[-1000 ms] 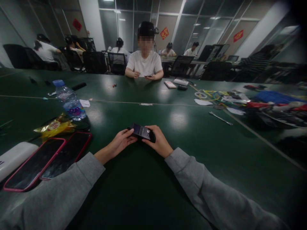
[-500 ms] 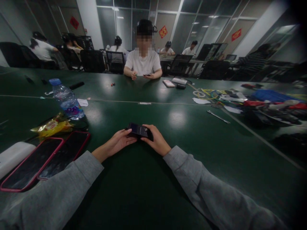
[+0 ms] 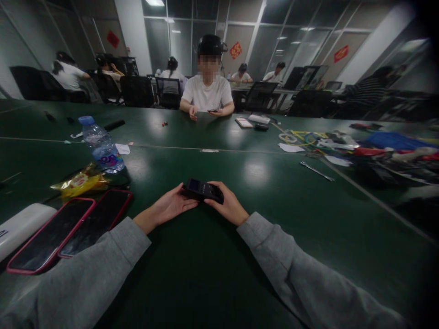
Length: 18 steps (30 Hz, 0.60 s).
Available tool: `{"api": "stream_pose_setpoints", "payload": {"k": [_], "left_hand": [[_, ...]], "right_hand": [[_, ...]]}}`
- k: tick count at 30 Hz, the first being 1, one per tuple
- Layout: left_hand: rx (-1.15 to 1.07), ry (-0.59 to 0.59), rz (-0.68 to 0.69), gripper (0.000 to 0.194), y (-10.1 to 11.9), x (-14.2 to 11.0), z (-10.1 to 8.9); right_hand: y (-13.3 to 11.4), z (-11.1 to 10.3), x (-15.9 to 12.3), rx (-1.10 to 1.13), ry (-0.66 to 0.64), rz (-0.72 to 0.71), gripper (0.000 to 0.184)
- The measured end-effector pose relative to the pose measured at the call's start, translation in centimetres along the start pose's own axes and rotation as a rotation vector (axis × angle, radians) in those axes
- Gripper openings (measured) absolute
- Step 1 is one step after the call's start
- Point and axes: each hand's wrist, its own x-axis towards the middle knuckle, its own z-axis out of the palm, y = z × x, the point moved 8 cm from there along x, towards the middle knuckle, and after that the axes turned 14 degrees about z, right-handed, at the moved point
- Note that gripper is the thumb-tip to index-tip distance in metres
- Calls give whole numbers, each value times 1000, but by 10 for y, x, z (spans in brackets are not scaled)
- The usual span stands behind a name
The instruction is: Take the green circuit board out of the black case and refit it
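Observation:
A small black handheld device with a screen (image 3: 203, 189) is held between my two hands, just above or on the green table; which of these I cannot tell. My left hand (image 3: 168, 205) grips its left end, with the thumb at the upper edge and the fingers below it. Around the right end my right hand (image 3: 228, 204) is closed, fingers behind and thumb along the near side. The small screen sits toward the left end, with little marks or buttons to its right. What the device is exactly does not show.
On the left lie two red-edged phones (image 3: 51, 235), a white box-like object (image 3: 24, 228), a yellow wrapper (image 3: 80, 182) and a water bottle (image 3: 104, 148). A wrench (image 3: 317, 171) and tangled cables (image 3: 308, 139) lie right. A person (image 3: 207, 93) sits opposite.
The view has shifted slightly, moving the scene right and down. My left thumb has moved from the device's face to its left upper edge. Both hands still hold the device.

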Motion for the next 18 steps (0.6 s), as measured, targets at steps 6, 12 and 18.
{"api": "stream_pose_setpoints", "payload": {"k": [6, 12, 18], "left_hand": [[-11, 1, 5, 34, 3, -2, 1], [26, 15, -13, 31, 2, -3, 3], [43, 44, 19, 30, 6, -5, 5]], "right_hand": [[-3, -8, -3, 53, 82, 27, 45], [-6, -29, -10, 68, 312, 25, 43], [4, -47, -14, 119, 516, 62, 44]]}}
